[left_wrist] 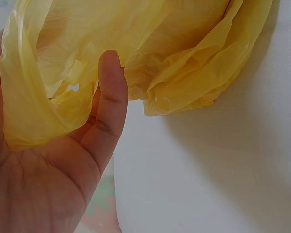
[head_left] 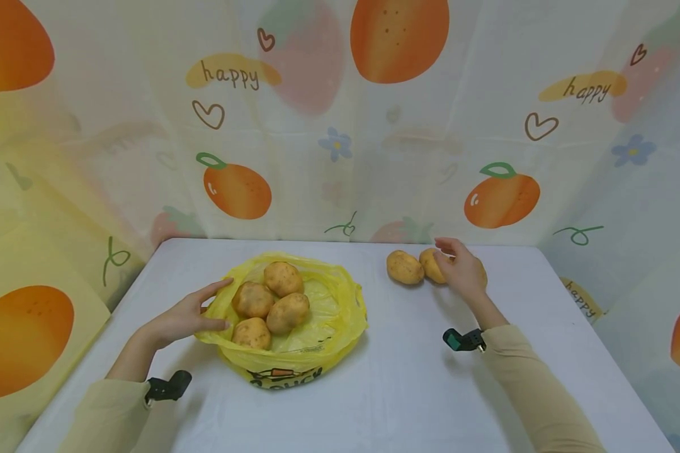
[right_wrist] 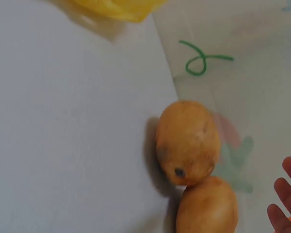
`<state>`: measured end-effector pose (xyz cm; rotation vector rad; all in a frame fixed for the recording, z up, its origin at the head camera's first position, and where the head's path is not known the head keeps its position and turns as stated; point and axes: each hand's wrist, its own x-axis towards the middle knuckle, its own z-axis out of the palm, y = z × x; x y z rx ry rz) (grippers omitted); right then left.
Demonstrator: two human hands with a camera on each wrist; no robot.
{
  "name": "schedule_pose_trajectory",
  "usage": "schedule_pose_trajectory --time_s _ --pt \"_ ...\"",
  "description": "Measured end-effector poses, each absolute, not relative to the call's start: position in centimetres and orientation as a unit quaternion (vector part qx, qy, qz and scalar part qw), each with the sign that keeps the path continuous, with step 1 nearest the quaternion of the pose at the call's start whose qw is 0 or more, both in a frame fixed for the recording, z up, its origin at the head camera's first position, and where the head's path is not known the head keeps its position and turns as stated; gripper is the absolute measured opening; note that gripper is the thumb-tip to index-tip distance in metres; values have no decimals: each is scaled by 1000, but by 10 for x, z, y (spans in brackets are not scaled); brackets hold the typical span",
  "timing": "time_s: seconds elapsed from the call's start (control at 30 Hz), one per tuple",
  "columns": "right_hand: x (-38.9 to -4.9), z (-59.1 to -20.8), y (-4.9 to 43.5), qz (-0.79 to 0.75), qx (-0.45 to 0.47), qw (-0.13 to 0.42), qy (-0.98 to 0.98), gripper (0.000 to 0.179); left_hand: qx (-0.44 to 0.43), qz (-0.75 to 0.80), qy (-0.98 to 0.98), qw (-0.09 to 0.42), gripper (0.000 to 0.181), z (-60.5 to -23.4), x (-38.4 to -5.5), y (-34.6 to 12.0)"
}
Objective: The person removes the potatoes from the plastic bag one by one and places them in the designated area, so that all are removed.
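Potatoes [head_left: 405, 268], round and smooth, lay near my wide right hand [head_left: 460, 270]; my wide left hand [head_left: 182, 316] touched the crinkly bag [head_left: 337, 318]. Only the right wrist view showed a dark spot [right_wrist: 179, 172].

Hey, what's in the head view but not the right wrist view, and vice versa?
Only the head view shows the left hand touching the yellow bag and four potatoes inside it.
Only the right wrist view clearly shows a dark spot on a loose potato.
Both share that potato, its neighbour, the bag, the right hand and the white tabletop.
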<state>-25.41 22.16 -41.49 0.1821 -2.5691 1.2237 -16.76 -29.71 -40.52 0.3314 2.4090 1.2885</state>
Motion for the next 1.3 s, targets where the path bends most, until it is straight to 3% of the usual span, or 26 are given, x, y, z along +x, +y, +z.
schedule_pose_trajectory --time_s 0.3,1.3 --pt "-249 -396 192 450 115 98 -880 37 117 460 859 191 87 -402 -166 -295" --pt "-239 -377 113 418 281 16 -864 51 122 451 864 187 86 -403 -166 -296"
